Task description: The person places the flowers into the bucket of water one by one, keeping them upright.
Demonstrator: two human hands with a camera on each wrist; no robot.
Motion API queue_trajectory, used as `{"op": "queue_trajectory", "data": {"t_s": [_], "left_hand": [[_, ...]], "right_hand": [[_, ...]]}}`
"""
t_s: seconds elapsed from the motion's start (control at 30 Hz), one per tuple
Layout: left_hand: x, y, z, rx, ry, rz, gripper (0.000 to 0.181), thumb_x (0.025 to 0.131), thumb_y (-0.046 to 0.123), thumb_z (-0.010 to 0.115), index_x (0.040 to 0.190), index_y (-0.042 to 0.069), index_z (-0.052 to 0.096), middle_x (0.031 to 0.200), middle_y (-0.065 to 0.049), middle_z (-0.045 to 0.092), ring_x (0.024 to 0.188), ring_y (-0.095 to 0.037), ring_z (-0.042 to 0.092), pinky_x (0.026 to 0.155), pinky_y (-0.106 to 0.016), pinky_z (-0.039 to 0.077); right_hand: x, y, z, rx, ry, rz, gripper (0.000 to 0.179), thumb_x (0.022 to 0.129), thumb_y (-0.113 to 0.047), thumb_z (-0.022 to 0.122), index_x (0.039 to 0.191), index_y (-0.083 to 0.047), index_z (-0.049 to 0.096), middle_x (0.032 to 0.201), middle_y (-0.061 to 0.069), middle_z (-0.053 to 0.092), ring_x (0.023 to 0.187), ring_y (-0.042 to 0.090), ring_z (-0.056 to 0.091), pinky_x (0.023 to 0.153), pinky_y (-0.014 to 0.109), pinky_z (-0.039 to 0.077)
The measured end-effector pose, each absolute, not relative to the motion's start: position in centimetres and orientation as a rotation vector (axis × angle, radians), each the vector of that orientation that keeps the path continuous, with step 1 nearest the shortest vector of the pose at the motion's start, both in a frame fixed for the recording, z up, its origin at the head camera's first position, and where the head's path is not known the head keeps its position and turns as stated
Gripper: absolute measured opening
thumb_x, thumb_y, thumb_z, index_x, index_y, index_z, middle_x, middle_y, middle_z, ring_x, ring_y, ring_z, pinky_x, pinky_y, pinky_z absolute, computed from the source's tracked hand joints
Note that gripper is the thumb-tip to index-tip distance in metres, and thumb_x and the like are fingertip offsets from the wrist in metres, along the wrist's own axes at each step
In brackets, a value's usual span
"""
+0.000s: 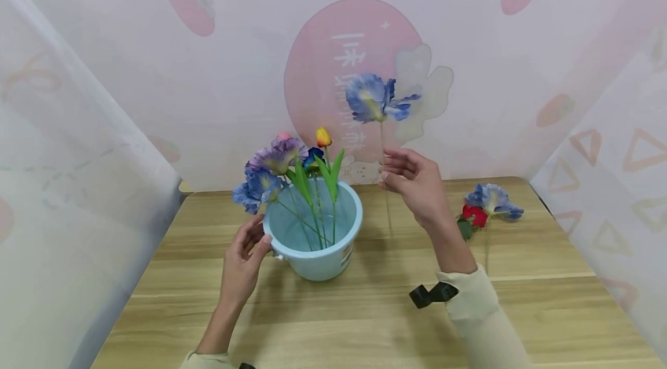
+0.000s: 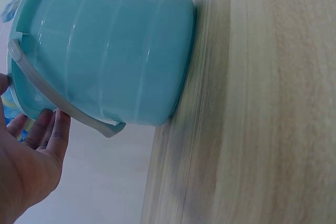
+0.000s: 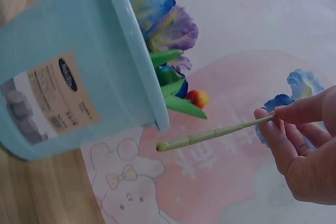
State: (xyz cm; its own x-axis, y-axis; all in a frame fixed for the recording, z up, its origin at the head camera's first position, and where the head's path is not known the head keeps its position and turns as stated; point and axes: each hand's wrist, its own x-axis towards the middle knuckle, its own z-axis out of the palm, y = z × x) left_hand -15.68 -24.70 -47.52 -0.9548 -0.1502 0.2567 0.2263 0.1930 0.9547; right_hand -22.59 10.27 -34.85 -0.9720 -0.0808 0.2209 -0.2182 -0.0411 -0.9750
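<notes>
Bucket [image 1: 312, 267], round light-blue plastic, is gripped by the left hand [image 1: 244, 257]. Right hand [image 1: 415, 186] pinches a long-stemmed, ruffled blue artificial flower [image 1: 369, 101].

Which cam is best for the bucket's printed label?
Right wrist: the label faces that camera, large and nearly whole, with its dark oval logo clear. Head catches only a foreshortened sliver on the right side of the bucket. Left wrist shows a side with the handle, no label.
</notes>
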Motion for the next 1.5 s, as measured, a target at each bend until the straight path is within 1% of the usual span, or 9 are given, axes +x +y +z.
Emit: {"op": "queue_trajectory", "data": {"t_s": [0.17,0.53,0.73,0.83,1.03,1.17,1.27,1.37,1.5], "left_hand": [[-15.7,-24.7,-47.5,-0.073,-2.183,-1.82,0.049,0.109,0.012,0.064,0.155,0.004,0.052,0.143,-0.019,0.063,0.118,-0.003,0.067,0.089,-0.015,0.062],[-15.7,-24.7,-47.5,-0.087,-2.176,-1.818,0.048,0.109,0.011,0.064,0.155,0.004,0.052,0.142,-0.019,0.063,0.117,-0.003,0.067,0.088,-0.015,0.062],[-15.7,-24.7,-47.4,-0.104,-2.158,-1.836,0.049,0.109,0.009,0.063,0.156,0.003,0.052,0.142,-0.02,0.062,0.117,-0.007,0.068,0.087,-0.016,0.063],[-15.7,-24.7,-47.4,-0.106,-2.158,-1.835,0.049,0.109,0.009,0.063,0.155,0.003,0.052,0.142,-0.021,0.062,0.118,-0.009,0.068,0.087,-0.016,0.063],[-15.6,-24.8,-47.6,-0.098,-2.162,-1.838,0.049,0.108,0.009,0.064,0.155,0.004,0.052,0.143,-0.02,0.063,0.119,-0.012,0.069,0.087,-0.018,0.063],[-15.6,-24.7,-47.6,-0.102,-2.164,-1.832,0.048,0.109,0.009,0.063,0.156,0.004,0.052,0.142,-0.021,0.063,0.118,-0.01,0.069,0.088,-0.018,0.064],[-15.6,-24.8,-47.6,-0.107,-2.161,-1.831,0.048,0.109,0.009,0.063,0.156,0.004,0.052,0.142,-0.021,0.063,0.118,-0.01,0.069,0.088,-0.019,0.064],[-15.7,-24.8,-47.6,-0.103,-2.162,-1.832,0.048,0.109,0.009,0.063,0.155,0.004,0.052,0.142,-0.021,0.063,0.119,-0.012,0.069,0.088,-0.019,0.064],[-15.7,-24.8,-47.6,-0.099,-2.167,-1.833,0.049,0.108,0.009,0.064,0.156,0.004,0.052,0.143,-0.021,0.063,0.119,-0.01,0.069,0.088,-0.017,0.063]], "right_hand": [[-23.1,8.5,-34.2,0.369,-2.057,2.21,0.047,0.098,0.014,0.066,0.143,0.002,0.063,0.124,0.022,0.066,0.102,0.013,0.073,0.086,0.035,0.069],[-24.3,4.9,-33.9,0.44,-2.042,2.26,0.045,0.097,0.014,0.067,0.141,0.003,0.065,0.13,0.03,0.065,0.102,0.019,0.072,0.083,0.031,0.069],[-24.6,2.9,-34.0,0.452,-2.058,2.29,0.043,0.098,0.012,0.066,0.141,0.003,0.064,0.132,0.031,0.064,0.117,0.043,0.069,0.082,0.029,0.068],[-24.9,2.1,-34.1,0.463,-2.084,2.281,0.043,0.099,0.011,0.066,0.142,0.004,0.064,0.133,0.03,0.065,0.124,0.05,0.065,0.082,0.03,0.069],[-25.5,0.6,-34.0,0.468,-2.106,2.286,0.042,0.099,0.01,0.067,0.141,0.004,0.064,0.132,0.028,0.067,0.122,0.048,0.066,0.084,0.035,0.069],[-25.9,-0.1,-33.8,0.459,-2.108,2.291,0.041,0.099,0.011,0.067,0.139,0.006,0.065,0.129,0.028,0.068,0.12,0.048,0.067,0.091,0.049,0.068],[-26.3,-0.6,-34.0,0.448,-2.111,2.298,0.04,0.099,0.011,0.067,0.138,0.007,0.065,0.129,0.029,0.069,0.119,0.05,0.067,0.094,0.053,0.066],[-26.6,-1.0,-34.6,0.429,-2.14,2.303,0.04,0.098,0.012,0.068,0.138,0.006,0.066,0.13,0.029,0.069,0.119,0.05,0.068,0.091,0.048,0.068],[-26.8,-1.5,-35.8,0.394,-2.231,2.238,0.041,0.097,0.012,0.067,0.138,0.004,0.068,0.13,0.027,0.071,0.116,0.045,0.071,0.082,0.035,0.069]]}}
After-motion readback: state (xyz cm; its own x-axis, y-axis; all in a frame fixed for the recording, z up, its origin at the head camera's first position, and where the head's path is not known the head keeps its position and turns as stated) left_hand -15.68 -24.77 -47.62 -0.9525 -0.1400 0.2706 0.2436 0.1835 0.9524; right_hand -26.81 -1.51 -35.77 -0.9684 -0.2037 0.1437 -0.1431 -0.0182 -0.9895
